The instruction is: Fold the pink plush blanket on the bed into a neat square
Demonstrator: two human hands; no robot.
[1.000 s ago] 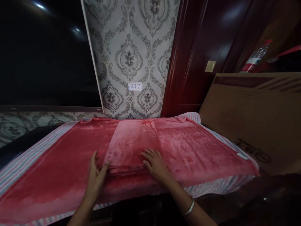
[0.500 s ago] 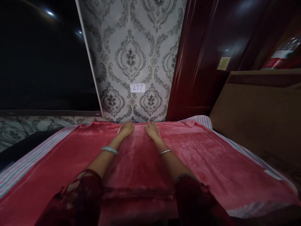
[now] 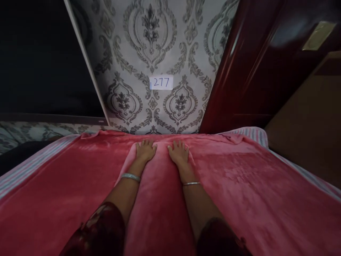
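1. Striped sheet [image 3: 253, 133] covers the surface, showing along both side edges.
2. Red fleece blanket [image 3: 247, 192] lies spread over it. Paler folded band [image 3: 160, 213] runs down its middle, far end just short of the wall.
3. Left hand [image 3: 145, 150]: flat, palm down, fingers a little spread, resting on the band's far end, holding nothing. Beaded bangle [image 3: 130, 177] at wrist.
4. Right hand [image 3: 179, 153]: same flat pose on the band, just beside the left, not touching it. Thin bangle [image 3: 191, 184].
5. Dark red sleeves [image 3: 102, 229] at both forearms.
6. Beyond: damask wallpaper [image 3: 128, 46] with paper label [image 3: 161, 82] reading 277. Dark red door [image 3: 239, 78] right of it, cardboard sheet [image 3: 306, 124] further right, dark panel [image 3: 39, 60] at left.
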